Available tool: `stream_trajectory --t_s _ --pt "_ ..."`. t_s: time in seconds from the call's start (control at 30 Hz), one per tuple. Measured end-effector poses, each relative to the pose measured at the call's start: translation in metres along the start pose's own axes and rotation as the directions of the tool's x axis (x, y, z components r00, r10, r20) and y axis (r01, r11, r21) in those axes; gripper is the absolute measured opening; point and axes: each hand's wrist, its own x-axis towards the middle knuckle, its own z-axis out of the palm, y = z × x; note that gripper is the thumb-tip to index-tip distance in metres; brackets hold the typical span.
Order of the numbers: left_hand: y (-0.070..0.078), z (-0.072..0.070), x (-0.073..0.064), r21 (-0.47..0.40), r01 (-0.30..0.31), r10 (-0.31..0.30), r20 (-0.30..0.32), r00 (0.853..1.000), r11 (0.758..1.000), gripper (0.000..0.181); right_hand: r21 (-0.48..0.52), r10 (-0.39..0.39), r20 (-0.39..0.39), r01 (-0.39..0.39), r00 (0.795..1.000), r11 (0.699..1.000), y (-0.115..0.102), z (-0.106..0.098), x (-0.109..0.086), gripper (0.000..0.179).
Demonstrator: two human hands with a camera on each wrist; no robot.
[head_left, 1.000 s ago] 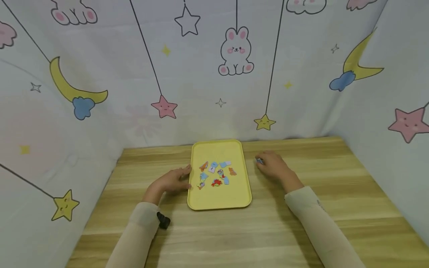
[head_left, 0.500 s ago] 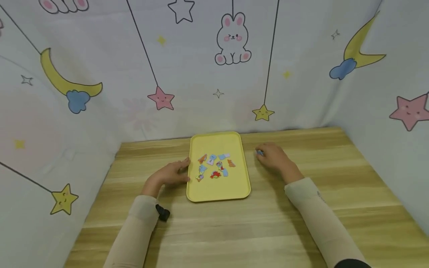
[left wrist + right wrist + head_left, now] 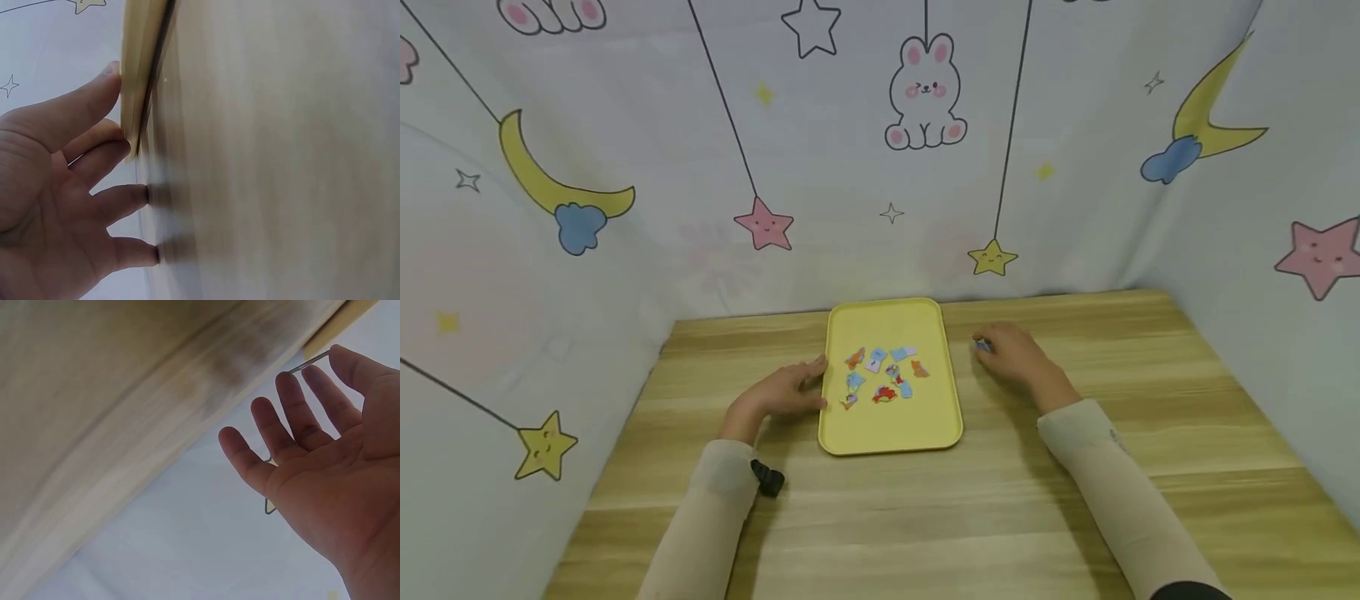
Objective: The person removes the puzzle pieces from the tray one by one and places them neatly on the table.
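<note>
Left hand [image 3: 778, 393] spread wide, thumb and fingertips touching the near outer edge of a yellow tray [image 3: 887, 429], a person in pale sleeves [image 3: 681, 533] works at a wooden table [image 3: 880, 525]. A small black object [image 3: 767, 478] sits at the wrist just behind that hand. Right of the spread fingers, the tray carries cut, printed pieces: an orange piece [image 3: 855, 358] nearest the left hand, with a white-and-blue piece [image 3: 876, 360] just beside it; a red piece [image 3: 884, 394] farther across; and a brown-orange piece [image 3: 920, 368] on the side nearer the right hand [image 3: 1013, 354]. Beyond the tray's far edge and apart from it, the right hand pinches a small flat bluish piece [image 3: 982, 344] between thumb and fingertips, its other fingers loosely extended; the print is too small to make out. Well to the right of that grip, a pink star [image 3: 1318, 257] decorates the pale backdrop [image 3: 1255, 217].
</note>
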Motion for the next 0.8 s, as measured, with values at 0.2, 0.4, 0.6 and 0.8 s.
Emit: stream_trajectory --t_s 0.2,0.4,0.6,0.8 --pt "0.004 -0.003 0.002 -0.004 0.028 -0.027 0.026 0.999 1.000 0.084 0.059 -0.013 0.002 0.013 1.000 0.998 0.006 -0.001 0.001 0.033" --pt "0.007 -0.004 0.002 0.039 0.047 -0.048 0.023 0.999 0.998 0.086 0.083 -0.001 0.018 0.000 1.000 0.997 0.008 -0.001 0.000 0.034" --pt "0.007 -0.006 0.005 0.033 0.034 -0.035 0.021 0.999 0.999 0.088 0.057 -0.011 0.006 0.010 1.000 0.998 0.011 -0.005 0.003 0.032" --pt "0.007 -0.006 0.007 0.017 0.038 -0.038 0.010 0.999 0.999 0.088 0.049 -0.022 0.012 0.022 1.000 0.999 0.012 -0.009 0.006 0.031"
